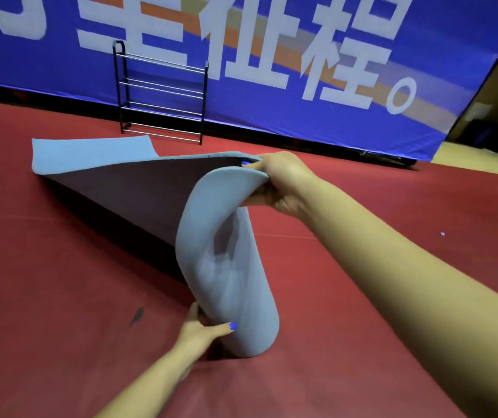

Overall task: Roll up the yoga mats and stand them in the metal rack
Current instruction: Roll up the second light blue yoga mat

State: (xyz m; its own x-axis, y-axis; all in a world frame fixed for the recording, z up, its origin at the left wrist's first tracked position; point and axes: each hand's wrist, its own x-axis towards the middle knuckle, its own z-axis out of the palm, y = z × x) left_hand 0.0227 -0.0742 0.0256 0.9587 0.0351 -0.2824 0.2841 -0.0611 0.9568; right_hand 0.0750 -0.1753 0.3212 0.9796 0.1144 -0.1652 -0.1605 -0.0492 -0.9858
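Obs.: the light blue yoga mat (pixel 226 267) lies on the red floor (pixel 61 342), partly curled, with its near end lifted into a loose open fold rather than a tight roll. The underside of the mat is dark, almost black, and shows as a broad wedge on the far-left side of the fold. The far corner of the mat lies flat, blue side up, just in front of the metal rack (pixel 162 92). Your left hand (pixel 201 330) is at the near, low end of the fold, down at the floor; thumb laid across the blue outer face, blue-painted nail visible, remaining fingers tucked behind the mat, so the hand pinches the mat edge between thumb and fingers. Your right hand (pixel 281 182) is at the far, high end of the fold, held up off the floor; fingers curled over the doubled edge, one blue nail tip showing at the fold, so this hand grips the mat as well. Both forearms bare. The rack stands upright beyond the mat, black side frames with several tiers of silver crossbars, holding nothing. The rack backs against a large blue banner (pixel 302 70) with white characters and an orange-and-tan stripe. A small dark mark sits on the floor to the left of the mat's near end. To the right of the mat a faint seam runs across the floor.
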